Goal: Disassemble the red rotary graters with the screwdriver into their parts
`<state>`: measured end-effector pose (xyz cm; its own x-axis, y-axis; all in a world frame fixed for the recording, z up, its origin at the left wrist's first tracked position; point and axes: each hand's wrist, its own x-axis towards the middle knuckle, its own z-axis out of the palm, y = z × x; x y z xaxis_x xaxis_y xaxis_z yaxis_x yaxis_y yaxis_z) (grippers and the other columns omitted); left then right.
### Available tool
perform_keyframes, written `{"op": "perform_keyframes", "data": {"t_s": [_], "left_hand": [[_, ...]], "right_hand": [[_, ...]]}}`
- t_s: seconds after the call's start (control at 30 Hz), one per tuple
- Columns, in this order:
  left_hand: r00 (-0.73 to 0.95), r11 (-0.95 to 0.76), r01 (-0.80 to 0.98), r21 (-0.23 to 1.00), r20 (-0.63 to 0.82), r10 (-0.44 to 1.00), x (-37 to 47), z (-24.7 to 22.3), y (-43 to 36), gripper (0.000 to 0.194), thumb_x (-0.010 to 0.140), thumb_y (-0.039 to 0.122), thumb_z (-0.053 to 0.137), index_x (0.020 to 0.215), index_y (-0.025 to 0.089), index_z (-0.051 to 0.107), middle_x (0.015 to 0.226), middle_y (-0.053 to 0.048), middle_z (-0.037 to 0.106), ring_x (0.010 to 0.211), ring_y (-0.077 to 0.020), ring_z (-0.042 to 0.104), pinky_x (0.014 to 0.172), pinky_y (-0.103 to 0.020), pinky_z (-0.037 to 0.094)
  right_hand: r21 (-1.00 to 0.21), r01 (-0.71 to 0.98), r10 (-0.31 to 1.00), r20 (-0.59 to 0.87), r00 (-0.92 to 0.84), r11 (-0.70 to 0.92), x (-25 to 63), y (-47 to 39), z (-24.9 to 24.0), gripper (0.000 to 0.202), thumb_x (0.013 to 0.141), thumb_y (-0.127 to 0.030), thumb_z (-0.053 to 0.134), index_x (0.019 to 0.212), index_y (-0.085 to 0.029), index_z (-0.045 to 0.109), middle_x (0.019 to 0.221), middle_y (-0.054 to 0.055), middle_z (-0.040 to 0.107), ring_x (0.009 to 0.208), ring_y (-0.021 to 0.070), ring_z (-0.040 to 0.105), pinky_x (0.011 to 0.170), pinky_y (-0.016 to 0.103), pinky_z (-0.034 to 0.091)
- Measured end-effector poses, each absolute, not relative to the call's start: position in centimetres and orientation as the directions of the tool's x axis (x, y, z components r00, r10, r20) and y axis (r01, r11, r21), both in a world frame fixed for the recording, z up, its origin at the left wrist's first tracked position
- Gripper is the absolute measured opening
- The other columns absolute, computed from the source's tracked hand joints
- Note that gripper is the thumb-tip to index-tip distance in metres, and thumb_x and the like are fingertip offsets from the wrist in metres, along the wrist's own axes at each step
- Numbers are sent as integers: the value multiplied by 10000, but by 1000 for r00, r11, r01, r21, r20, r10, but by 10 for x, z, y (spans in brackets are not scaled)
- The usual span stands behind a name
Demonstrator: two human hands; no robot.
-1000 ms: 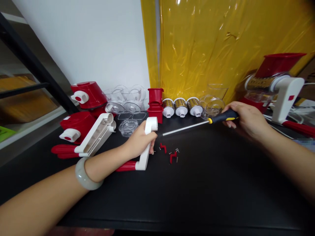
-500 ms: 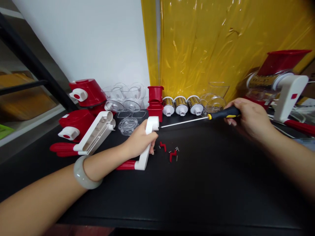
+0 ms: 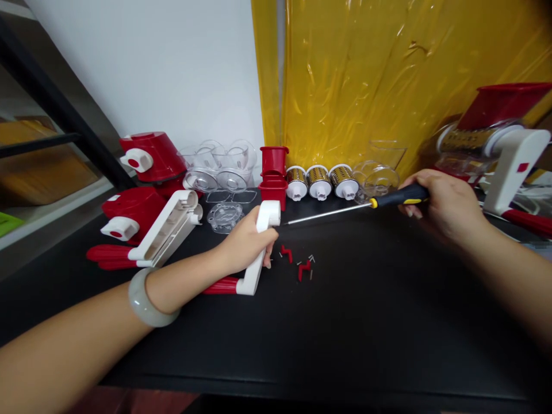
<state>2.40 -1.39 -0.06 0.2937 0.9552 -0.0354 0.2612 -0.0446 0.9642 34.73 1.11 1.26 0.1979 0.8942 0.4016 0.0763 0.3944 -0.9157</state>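
My left hand [image 3: 244, 244] is closed around a white crank handle [image 3: 254, 267], whose red grip [image 3: 222, 286] points left, low over the table. A long screwdriver [image 3: 397, 196] with a dark blue and yellow handle lies in the closed fingers of my right hand [image 3: 451, 201]. Its thin shaft reaches left, and the tip stands just right of the crank's round white end, a small gap apart. Beneath, on the black table [image 3: 366, 322], are two small red bent pieces [image 3: 304, 269] with several small screws [image 3: 311, 259] around them.
To the left stand red grater bodies [image 3: 149, 158] and more white crank handles [image 3: 166, 230]. Along the back are clear plastic parts [image 3: 226, 215], red hoppers [image 3: 273, 190] and metal grater drums [image 3: 319, 181]. An assembled rotary grater [image 3: 502, 141] is at the right, before a yellow plastic curtain [image 3: 366, 75].
My right hand has drawn the screwdriver slightly right, so its tip has come away from the crank's end. The left hand keeps its hold on the crank.
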Motion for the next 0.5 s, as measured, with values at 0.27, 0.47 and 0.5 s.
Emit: {"op": "perform_keyframes", "data": {"t_s": [0.27, 0.47, 0.5], "left_hand": [[306, -56, 270, 961, -31, 951, 22, -2, -13, 278, 691, 150, 519, 922, 221, 382, 510, 97, 527, 361, -139, 551, 404, -265, 487], [311, -58, 265, 963, -28, 950, 22, -4, -12, 277, 694, 149, 519, 925, 229, 388, 512, 103, 532, 361, -147, 556, 398, -268, 483], [314, -60, 262, 963, -26, 949, 21, -4, -12, 279, 696, 149, 518, 930, 230, 389, 512, 103, 532, 363, -148, 558, 401, -271, 487]], "right_hand": [[-913, 41, 883, 404, 239, 407, 348, 11, 16, 167, 748, -177, 472, 621, -176, 580, 397, -8, 484, 325, 102, 419, 355, 232, 293], [-918, 81, 894, 396, 210, 388, 347, 10, 15, 181, 762, -183, 477, 643, -170, 613, 393, 8, 508, 330, 102, 415, 343, 215, 288], [-920, 81, 897, 391, 205, 383, 347, 10, 14, 182, 759, -182, 478, 640, -170, 616, 391, 9, 507, 327, 104, 415, 339, 216, 286]]}}
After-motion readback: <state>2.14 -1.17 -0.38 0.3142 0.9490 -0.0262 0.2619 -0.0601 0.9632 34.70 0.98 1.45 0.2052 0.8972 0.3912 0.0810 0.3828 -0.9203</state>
